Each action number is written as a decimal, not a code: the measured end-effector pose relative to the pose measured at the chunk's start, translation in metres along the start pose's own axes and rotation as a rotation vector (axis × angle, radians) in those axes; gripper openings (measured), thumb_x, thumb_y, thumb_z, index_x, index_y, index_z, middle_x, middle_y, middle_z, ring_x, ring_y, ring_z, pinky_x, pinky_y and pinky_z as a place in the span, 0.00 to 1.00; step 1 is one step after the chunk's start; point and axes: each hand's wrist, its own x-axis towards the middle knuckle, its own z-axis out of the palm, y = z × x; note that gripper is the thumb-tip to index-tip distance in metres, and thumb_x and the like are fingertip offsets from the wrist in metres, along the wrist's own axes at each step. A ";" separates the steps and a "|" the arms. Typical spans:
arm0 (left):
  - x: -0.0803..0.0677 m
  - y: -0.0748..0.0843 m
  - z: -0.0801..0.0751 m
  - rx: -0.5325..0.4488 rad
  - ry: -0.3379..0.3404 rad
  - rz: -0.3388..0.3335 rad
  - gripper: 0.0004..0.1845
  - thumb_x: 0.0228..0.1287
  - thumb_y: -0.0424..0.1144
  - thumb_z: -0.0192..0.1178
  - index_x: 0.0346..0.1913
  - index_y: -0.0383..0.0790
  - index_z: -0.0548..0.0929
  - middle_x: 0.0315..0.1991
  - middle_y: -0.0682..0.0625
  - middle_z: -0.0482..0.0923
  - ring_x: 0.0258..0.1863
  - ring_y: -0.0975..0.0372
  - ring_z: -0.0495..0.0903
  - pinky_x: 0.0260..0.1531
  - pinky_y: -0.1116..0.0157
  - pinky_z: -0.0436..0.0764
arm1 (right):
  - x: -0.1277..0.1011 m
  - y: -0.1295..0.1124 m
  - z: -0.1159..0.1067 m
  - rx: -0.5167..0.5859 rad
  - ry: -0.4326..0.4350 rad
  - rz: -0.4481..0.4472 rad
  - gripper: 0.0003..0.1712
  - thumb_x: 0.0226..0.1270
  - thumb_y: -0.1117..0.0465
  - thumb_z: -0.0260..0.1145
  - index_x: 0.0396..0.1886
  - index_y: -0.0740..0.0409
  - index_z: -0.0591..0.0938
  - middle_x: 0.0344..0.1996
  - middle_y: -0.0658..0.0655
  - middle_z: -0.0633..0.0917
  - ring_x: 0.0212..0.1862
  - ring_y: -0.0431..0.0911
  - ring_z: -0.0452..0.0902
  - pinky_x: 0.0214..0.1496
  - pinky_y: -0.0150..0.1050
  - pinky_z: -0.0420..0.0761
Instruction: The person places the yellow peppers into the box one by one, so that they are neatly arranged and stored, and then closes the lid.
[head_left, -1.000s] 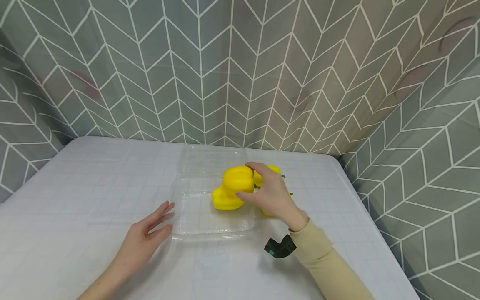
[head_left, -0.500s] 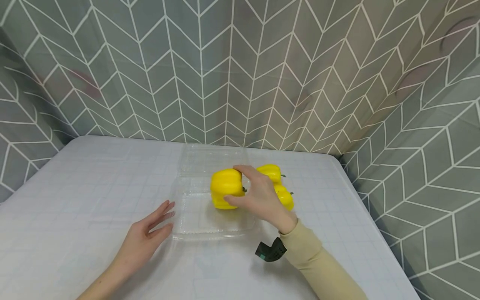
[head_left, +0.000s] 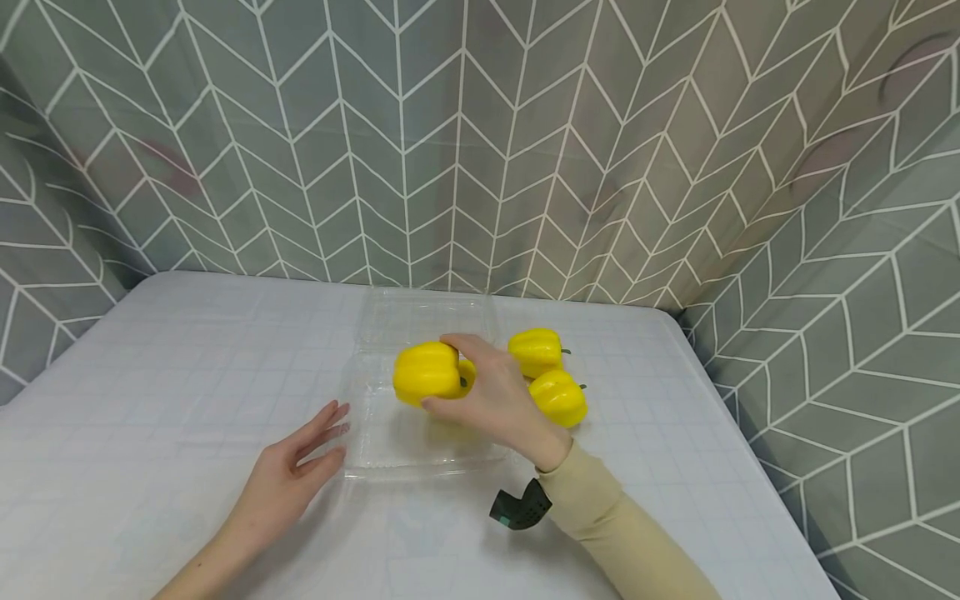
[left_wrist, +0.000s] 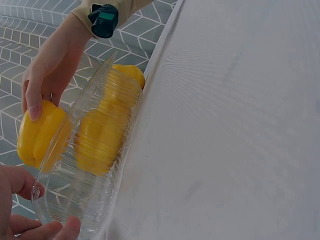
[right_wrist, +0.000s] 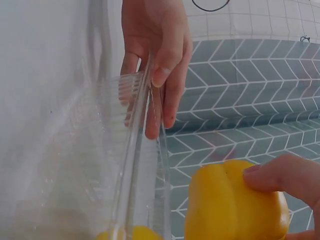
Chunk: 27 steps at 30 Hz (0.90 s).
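Observation:
My right hand grips a yellow bell pepper between thumb and fingers, above the clear plastic clamshell container. In the left wrist view, that held bell pepper is level with the container's rim. Another yellow bell pepper is inside, mostly hidden in the head view. My left hand rests at the container's left edge with fairly straight fingers. In the right wrist view, the left thumb touches the rim. Two more yellow bell peppers lie on the table beside the container.
The container's lid lies folded back toward the table's far edge. A white cloth covers the table. Grey patterned curtains hang behind and at both sides. A dark device sits at my right wrist.
My right hand has carried the bell pepper left over the container, past the one inside. The two peppers at the right have come into fuller view. The left hand has stayed in place.

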 end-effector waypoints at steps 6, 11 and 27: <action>0.000 0.000 0.000 0.004 0.003 0.005 0.33 0.72 0.36 0.60 0.75 0.33 0.62 0.69 0.38 0.70 0.59 0.78 0.76 0.50 0.82 0.78 | 0.002 -0.004 0.012 -0.009 -0.046 0.023 0.39 0.49 0.54 0.81 0.63 0.55 0.78 0.58 0.52 0.83 0.57 0.47 0.79 0.63 0.43 0.79; 0.000 0.000 0.001 0.009 0.013 0.011 0.33 0.72 0.35 0.60 0.75 0.32 0.62 0.69 0.37 0.71 0.58 0.78 0.76 0.50 0.81 0.79 | 0.004 -0.008 0.023 -0.016 -0.081 0.048 0.39 0.50 0.53 0.80 0.63 0.53 0.77 0.58 0.50 0.82 0.56 0.46 0.79 0.62 0.42 0.79; 0.000 0.002 0.000 0.032 0.002 -0.008 0.33 0.72 0.37 0.60 0.75 0.33 0.62 0.70 0.44 0.72 0.58 0.79 0.75 0.49 0.81 0.78 | 0.003 -0.007 0.052 -0.073 -0.166 0.003 0.40 0.51 0.51 0.80 0.64 0.55 0.76 0.58 0.50 0.81 0.54 0.43 0.78 0.59 0.35 0.79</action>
